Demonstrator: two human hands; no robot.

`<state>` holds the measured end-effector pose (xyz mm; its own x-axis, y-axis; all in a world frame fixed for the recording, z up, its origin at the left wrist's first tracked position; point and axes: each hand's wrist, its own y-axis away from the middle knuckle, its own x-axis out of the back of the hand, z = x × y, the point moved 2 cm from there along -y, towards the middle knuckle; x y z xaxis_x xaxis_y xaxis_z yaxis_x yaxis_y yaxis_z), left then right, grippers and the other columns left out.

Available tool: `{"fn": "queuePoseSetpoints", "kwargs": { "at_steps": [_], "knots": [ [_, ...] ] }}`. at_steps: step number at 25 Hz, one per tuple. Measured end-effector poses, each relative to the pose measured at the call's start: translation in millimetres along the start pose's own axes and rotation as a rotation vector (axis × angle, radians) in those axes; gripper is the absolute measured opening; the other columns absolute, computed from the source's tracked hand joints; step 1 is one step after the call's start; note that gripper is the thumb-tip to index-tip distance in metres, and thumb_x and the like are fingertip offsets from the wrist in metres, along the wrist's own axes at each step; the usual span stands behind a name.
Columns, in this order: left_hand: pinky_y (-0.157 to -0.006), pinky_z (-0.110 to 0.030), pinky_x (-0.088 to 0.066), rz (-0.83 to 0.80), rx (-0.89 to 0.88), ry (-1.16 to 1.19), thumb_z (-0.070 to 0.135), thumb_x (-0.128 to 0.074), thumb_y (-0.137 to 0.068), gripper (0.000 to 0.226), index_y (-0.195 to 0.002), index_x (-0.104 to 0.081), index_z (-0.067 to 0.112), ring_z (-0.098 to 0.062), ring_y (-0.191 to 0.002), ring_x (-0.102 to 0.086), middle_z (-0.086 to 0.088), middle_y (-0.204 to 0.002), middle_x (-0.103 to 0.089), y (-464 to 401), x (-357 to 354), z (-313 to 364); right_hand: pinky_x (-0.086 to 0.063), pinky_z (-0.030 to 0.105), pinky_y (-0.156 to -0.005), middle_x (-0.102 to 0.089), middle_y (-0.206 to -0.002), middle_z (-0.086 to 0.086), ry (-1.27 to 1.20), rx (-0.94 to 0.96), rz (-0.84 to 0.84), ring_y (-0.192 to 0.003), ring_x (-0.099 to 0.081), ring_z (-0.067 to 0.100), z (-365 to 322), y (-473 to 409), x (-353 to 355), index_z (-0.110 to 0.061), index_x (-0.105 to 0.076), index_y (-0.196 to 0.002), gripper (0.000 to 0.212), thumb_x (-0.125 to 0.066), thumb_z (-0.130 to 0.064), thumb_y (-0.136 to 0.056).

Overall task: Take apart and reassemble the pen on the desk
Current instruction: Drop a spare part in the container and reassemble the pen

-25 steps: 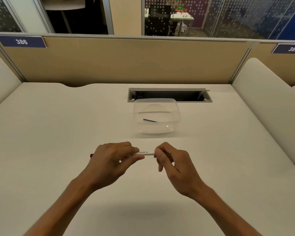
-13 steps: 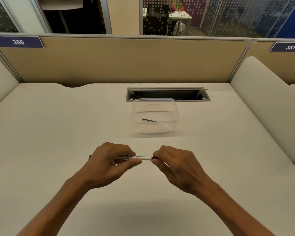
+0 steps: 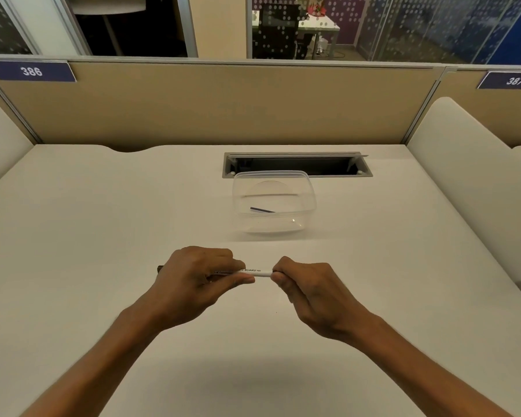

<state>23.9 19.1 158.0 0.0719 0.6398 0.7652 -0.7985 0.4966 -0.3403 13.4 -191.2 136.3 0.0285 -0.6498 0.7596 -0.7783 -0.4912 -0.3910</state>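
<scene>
A white whiteboard pen (image 3: 253, 272) with black lettering lies level between both hands, just above the desk (image 3: 103, 236). My left hand (image 3: 193, 281) is wrapped around its left part, and a dark end pokes out beyond the knuckles. My right hand (image 3: 307, 287) is closed over the pen's right end, which is hidden inside the fingers. Only a short stretch of white barrel shows between the two hands.
A clear plastic container (image 3: 274, 203) stands beyond the hands with a thin dark-blue stick (image 3: 262, 209) inside. Behind it is an open cable slot (image 3: 297, 164) in the desk. A tan partition (image 3: 223, 109) closes the back, and white dividers stand at both sides.
My right hand has closed its fingers fully over the pen's right end. Both hands have shifted slightly nearer to me with the pen.
</scene>
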Motion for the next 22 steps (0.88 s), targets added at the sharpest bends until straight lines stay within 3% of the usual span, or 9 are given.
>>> {"fn": "queuePoseSetpoints", "kwargs": {
  "at_steps": [3,6,9,11,16,19,22],
  "knots": [
    [-0.039,-0.027,-0.033,0.065,-0.076,-0.211,0.045,-0.054,-0.091,0.030,-0.080,-0.071,0.023,-0.010,-0.049,-0.039,0.011,-0.059,-0.049,-2,3,5,-0.040,0.026,-0.049,-0.042,-0.054,-0.010,-0.396,-0.232,-0.030,-0.045,-0.043,0.014,-1,-2,-8,-0.020,-0.042,-0.073,0.031,-0.038,-0.023,-0.103],
    [-0.034,-0.026,-0.032,0.086,-0.200,-0.465,0.037,-0.057,-0.093,0.028,-0.082,-0.071,0.016,-0.019,-0.044,-0.044,0.004,-0.058,-0.054,-4,1,6,-0.041,0.024,-0.048,-0.032,-0.051,-0.009,-0.865,-0.522,-0.095,-0.040,-0.037,0.015,-1,-10,-10,-0.018,-0.038,-0.060,0.045,-0.037,-0.019,-0.105],
    [-0.033,-0.028,-0.034,0.101,-0.242,-0.517,0.035,-0.058,-0.093,0.027,-0.083,-0.071,0.014,-0.020,-0.044,-0.046,0.002,-0.059,-0.055,-4,-1,5,-0.040,0.023,-0.048,-0.030,-0.050,-0.001,-0.976,-0.654,-0.162,-0.038,-0.036,0.017,3,-13,-8,-0.019,-0.039,-0.055,0.049,-0.038,-0.024,-0.104],
    [-0.034,-0.030,-0.037,0.094,-0.190,-0.441,0.038,-0.056,-0.093,0.028,-0.085,-0.072,0.016,-0.020,-0.046,-0.049,0.004,-0.062,-0.059,-5,-1,4,-0.041,0.023,-0.050,-0.039,-0.050,-0.002,-0.852,-0.589,-0.127,-0.043,-0.045,0.017,3,-11,-8,-0.020,-0.044,-0.059,0.045,-0.040,-0.030,-0.103],
    [-0.040,-0.028,-0.038,0.074,-0.061,-0.225,0.049,-0.051,-0.091,0.034,-0.081,-0.071,0.024,-0.010,-0.050,-0.043,0.014,-0.062,-0.052,-6,5,0,-0.043,0.032,-0.048,-0.057,-0.068,-0.008,0.135,-0.029,0.077,-0.055,-0.051,0.013,3,-5,4,-0.019,-0.057,-0.087,0.022,-0.044,-0.032,-0.098],
    [-0.046,-0.019,-0.029,0.044,-0.029,-0.149,0.050,-0.053,-0.089,0.030,-0.082,-0.071,0.027,-0.002,-0.053,-0.039,0.020,-0.062,-0.044,-5,5,-3,-0.038,0.030,-0.043,-0.060,-0.071,0.000,0.274,0.159,0.076,-0.053,-0.049,0.019,3,-7,7,-0.010,-0.063,-0.087,0.028,-0.044,-0.027,-0.099],
    [-0.047,-0.019,-0.027,0.029,-0.044,-0.095,0.048,-0.055,-0.089,0.027,-0.083,-0.072,0.027,-0.001,-0.053,-0.038,0.019,-0.060,-0.041,-5,7,-1,-0.035,0.029,-0.045,-0.057,-0.069,-0.001,0.172,0.154,0.059,-0.053,-0.042,0.016,2,-9,9,-0.009,-0.060,-0.084,0.028,-0.043,-0.026,-0.100]
  ]
}}
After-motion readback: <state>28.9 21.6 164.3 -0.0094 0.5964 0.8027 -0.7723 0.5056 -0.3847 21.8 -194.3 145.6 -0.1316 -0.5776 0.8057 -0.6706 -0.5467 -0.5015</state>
